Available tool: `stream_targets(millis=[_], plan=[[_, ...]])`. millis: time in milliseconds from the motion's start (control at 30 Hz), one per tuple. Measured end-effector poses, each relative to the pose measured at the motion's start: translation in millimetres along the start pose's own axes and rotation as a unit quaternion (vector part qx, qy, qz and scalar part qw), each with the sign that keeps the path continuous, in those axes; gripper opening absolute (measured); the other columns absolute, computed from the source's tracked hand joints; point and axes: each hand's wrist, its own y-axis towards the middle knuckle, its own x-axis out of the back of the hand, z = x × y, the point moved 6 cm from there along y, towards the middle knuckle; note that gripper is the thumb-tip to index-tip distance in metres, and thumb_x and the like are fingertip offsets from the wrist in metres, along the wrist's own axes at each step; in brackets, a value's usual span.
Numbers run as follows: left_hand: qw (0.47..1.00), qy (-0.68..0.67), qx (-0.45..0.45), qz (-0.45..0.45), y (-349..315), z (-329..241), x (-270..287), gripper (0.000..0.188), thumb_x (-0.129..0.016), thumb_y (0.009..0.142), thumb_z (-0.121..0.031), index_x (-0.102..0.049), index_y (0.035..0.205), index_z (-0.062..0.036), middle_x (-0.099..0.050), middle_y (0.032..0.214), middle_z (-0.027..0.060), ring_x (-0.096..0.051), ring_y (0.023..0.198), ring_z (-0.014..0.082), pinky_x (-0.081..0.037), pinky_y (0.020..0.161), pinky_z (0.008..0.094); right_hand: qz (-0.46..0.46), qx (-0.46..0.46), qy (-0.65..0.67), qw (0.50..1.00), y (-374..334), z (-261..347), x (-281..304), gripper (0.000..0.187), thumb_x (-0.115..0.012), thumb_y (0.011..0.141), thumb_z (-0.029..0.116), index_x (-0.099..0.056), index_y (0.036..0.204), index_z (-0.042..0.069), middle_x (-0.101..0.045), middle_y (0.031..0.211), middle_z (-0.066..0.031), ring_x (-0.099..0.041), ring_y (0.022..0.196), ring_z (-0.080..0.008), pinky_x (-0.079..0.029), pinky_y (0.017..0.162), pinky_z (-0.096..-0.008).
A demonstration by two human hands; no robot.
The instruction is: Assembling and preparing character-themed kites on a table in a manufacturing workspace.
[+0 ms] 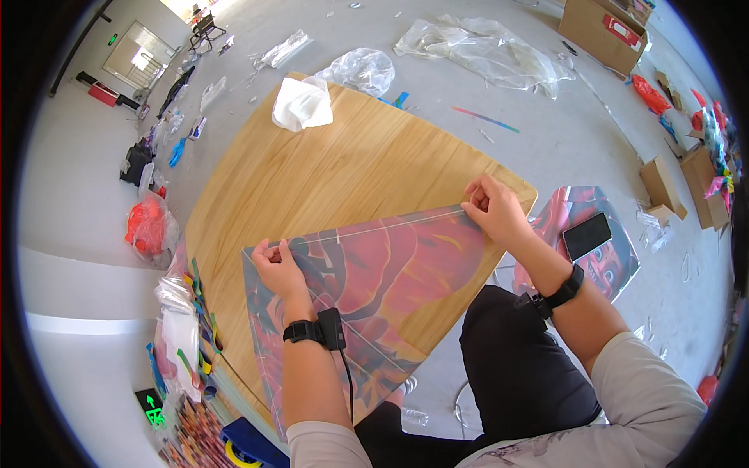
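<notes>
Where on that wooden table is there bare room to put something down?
The wide bare stretch of the wooden table between the white cloth and the red printed sheet is free. The near half is crowded: the sheet covers it, with the left hand and right hand pinching its top edge.

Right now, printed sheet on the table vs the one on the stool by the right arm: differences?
The printed sheet on the table lies under both hands, the left hand and right hand pinching a thin rod along its top edge; the sheet on the stool is untouched. The stool's sheet carries a black phone; the table's carries none. The table's sheet shows more area. Both bear red and blue cartoon-style prints.
</notes>
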Motion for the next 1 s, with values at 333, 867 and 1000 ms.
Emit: stream_targets(millis=[333,867,1000], plan=[[1.0,0.007,-0.004,-0.003,1.2,-0.3,0.4,0.03,-0.073,0.091,-0.01,-0.06,0.117,-0.0026,-0.066,0.084,0.0049,-0.061,0.075,0.0163,-0.05,0.073,0.0323,-0.011,0.028,-0.028,0.999,0.4,1.6,-1.0,0.024,-0.077,0.08,0.01,-0.061,0.096,0.005,-0.063,0.072,-0.0041,-0.06,0.074,-0.0218,-0.048,0.069,-0.0376],[1.0,0.018,-0.011,-0.006,1.6,-3.5,1.0,0.03,-0.074,0.091,-0.009,-0.06,0.116,-0.0024,-0.066,0.083,0.0054,-0.061,0.074,0.0171,-0.05,0.071,0.0334,-0.009,0.027,-0.07,0.997,2.3,-1.1,-5.7,0.021,-0.077,0.079,0.014,-0.059,0.088,0.008,-0.065,0.075,-0.0035,-0.062,0.078,-0.0247,-0.047,0.073,-0.0403],[1.0,0.023,-0.011,-0.007,0.4,-5.1,0.3,0.029,-0.073,0.091,-0.01,-0.061,0.115,-0.0027,-0.066,0.083,0.0058,-0.062,0.074,0.0179,-0.05,0.071,0.0341,-0.011,0.027,-0.089,0.996,1.0,-2.1,-6.3,0.019,-0.076,0.081,0.016,-0.059,0.088,0.011,-0.064,0.076,-0.0018,-0.061,0.083,-0.0247,-0.043,0.081,-0.0428]])
